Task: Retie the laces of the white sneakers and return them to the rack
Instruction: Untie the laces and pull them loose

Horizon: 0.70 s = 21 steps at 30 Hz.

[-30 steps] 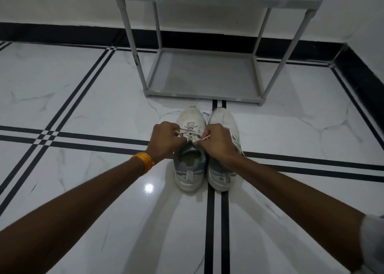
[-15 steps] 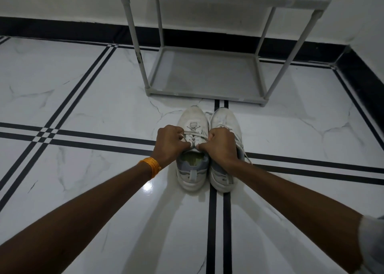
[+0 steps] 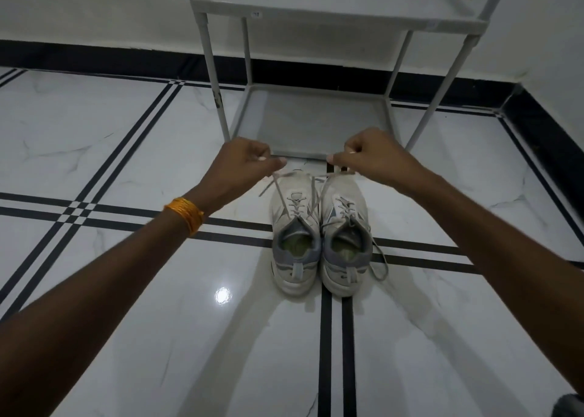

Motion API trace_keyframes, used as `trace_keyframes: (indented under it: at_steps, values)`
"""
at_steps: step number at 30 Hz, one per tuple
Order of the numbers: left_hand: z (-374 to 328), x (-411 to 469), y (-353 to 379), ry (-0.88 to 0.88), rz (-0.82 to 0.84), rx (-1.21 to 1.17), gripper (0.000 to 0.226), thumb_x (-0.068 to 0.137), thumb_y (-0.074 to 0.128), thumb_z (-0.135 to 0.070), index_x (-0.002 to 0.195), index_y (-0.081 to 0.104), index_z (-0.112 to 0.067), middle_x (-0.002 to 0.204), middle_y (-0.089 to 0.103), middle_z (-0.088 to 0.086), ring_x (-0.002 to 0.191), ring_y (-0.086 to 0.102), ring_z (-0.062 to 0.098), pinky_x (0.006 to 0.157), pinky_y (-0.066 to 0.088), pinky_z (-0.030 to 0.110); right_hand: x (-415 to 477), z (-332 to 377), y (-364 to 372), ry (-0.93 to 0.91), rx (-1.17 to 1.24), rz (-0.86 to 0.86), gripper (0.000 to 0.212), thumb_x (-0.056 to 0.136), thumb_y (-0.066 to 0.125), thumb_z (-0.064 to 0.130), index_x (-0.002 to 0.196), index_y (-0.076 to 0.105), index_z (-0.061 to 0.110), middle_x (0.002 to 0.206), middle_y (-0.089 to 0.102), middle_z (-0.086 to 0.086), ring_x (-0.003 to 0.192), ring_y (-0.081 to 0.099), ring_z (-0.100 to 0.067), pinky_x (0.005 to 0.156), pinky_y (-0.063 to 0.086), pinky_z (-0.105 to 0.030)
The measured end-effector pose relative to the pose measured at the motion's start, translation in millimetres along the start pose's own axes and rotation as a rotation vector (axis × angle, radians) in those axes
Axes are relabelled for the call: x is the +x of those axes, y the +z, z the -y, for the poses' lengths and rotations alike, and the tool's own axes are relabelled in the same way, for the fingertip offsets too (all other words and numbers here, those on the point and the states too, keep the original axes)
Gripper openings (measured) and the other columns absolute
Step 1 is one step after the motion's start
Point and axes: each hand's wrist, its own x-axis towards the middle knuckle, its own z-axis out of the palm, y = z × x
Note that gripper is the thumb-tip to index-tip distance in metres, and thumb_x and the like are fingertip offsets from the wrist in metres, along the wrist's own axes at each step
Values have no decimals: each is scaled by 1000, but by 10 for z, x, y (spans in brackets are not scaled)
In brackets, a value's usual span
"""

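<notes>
Left hand (image 3: 243,163) and right hand (image 3: 376,157), earlier bunched together, now pulling apart, each pinching a lace end (image 3: 281,195) above left sneaker (image 3: 294,227).

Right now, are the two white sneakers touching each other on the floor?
Touching. The head view shows the left sneaker and right sneaker side by side, their inner sides pressed together along the length with no floor visible between them.

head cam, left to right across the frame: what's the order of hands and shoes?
orange wrist band → left hand → left sneaker → right sneaker → right hand. Each hand pinches a lace end of the left sneaker.
</notes>
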Motion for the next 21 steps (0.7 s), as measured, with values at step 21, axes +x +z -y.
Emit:
trace_keyframes:
  at_steps: [21]
  values:
    - [-447,301,-428,394,-180,384,49,89,62,-43,51,37,-23,48,34,-2,50,31,8,64,34,29,-34,241,-383,-156,-513,-291,33,83,69,37,66,65,9,53,50,-2,57,53,-21,58,40,-28]
